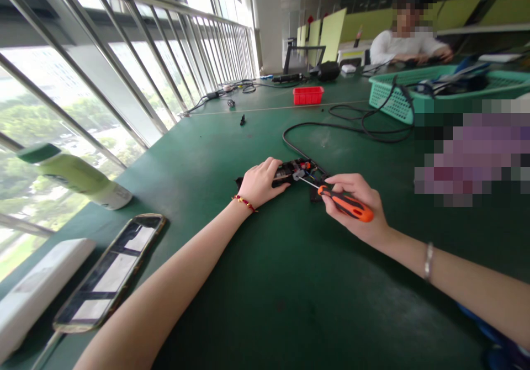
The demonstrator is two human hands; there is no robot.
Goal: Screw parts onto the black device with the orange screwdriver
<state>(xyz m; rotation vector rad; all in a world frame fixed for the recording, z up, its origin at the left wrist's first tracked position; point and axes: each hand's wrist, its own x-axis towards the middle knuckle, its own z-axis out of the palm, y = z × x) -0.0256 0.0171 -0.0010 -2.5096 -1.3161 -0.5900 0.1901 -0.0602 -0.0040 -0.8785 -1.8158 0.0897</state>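
Observation:
My left hand (261,184) is wrapped over a black device (284,174) lying on the green table, holding it down. Its right end is opened up, showing small coloured wires and red parts. In my right hand (358,210) is an orange and black screwdriver (350,205), held by the handle. The shaft slants up and left, and its tip reaches the exposed inside of the device; whether it sits in a screw is too small to tell. A small black piece (315,194) lies beside the device, below the shaft. A black cable (296,144) runs off from the device.
A phone (110,273), a white box (41,290) and a green-capped bottle (77,176) stand at the left by the railing. A red basket (308,95) and a teal basket (391,98) are farther back. Another person (408,44) sits across the table.

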